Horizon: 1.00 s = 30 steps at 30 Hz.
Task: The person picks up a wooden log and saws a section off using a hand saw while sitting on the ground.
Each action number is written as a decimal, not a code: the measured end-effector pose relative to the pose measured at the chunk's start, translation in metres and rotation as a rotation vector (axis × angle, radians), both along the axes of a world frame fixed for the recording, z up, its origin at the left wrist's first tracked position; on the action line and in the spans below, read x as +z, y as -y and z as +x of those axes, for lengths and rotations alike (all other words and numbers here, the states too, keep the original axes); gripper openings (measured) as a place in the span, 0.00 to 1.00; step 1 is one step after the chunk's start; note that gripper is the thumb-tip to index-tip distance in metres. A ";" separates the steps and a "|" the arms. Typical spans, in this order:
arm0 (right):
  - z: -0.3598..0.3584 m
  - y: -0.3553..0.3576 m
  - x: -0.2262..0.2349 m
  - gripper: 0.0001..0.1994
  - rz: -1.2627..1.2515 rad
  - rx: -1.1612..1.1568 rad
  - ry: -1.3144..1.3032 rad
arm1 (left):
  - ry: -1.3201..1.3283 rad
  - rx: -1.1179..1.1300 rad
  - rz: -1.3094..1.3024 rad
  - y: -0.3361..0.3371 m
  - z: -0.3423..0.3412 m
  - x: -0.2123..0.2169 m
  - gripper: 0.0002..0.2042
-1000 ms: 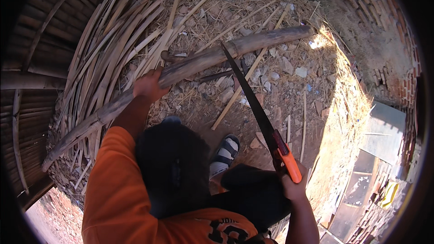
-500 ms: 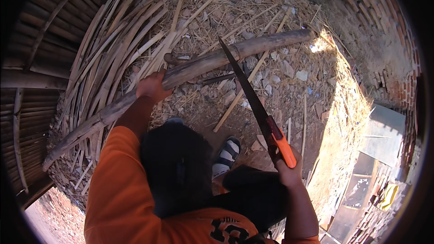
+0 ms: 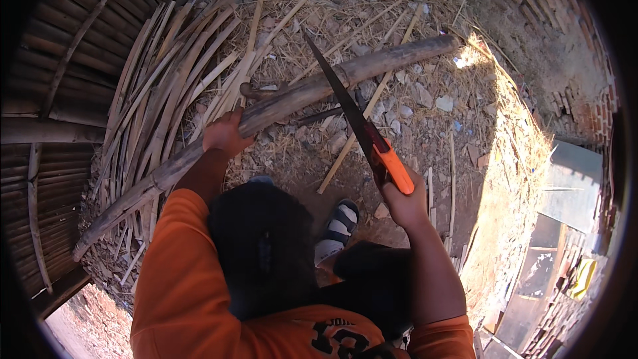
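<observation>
A long, weathered wooden pole [image 3: 299, 95] lies slantwise before me, from the lower left up to the far right. My left hand [image 3: 226, 134] is closed on the pole left of its middle, fingers over its top. In my right hand [image 3: 406, 201] is a handsaw [image 3: 357, 117], gripped by its orange handle. Its dark blade crosses the pole right of the middle, with the tip reaching beyond it. Whether the teeth are sunk into the wood, I cannot tell. A short wooden stub [image 3: 256, 92] shows at the pole's far side.
Split bamboo strips [image 3: 156, 86] lie heaped at the left, beside a slatted wall [image 3: 50, 193]. Straw, stones and chips cover the ground. My sandalled foot [image 3: 341, 225] is below the pole. A brick wall [image 3: 565, 20] and a grey sheet [image 3: 573, 183] stand at the right.
My right hand has pushed the saw forward and to the left, so its tip reaches farther past the pole. My left hand keeps its hold on the pole.
</observation>
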State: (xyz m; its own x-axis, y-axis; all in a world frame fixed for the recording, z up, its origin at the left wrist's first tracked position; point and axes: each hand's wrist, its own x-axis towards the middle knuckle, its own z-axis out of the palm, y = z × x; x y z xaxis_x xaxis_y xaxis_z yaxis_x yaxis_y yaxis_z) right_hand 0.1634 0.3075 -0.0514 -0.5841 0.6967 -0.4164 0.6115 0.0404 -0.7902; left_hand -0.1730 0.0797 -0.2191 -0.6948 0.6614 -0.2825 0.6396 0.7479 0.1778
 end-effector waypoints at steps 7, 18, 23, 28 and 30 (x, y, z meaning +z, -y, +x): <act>0.108 0.029 0.045 0.13 0.091 0.022 0.032 | -0.017 0.031 -0.031 -0.003 0.004 0.005 0.44; 0.009 -0.007 -0.028 0.12 0.106 0.035 -0.043 | 0.031 0.015 -0.011 -0.003 0.003 0.003 0.43; 0.098 0.028 0.034 0.14 -0.003 -0.129 -0.047 | 0.004 0.018 0.021 0.000 0.001 0.003 0.43; 0.086 0.026 0.036 0.13 0.054 0.078 0.083 | -0.059 0.003 0.020 0.000 0.004 -0.008 0.43; 0.048 0.014 -0.004 0.12 -0.016 -0.077 0.005 | -0.033 0.013 -0.017 -0.002 0.010 -0.006 0.43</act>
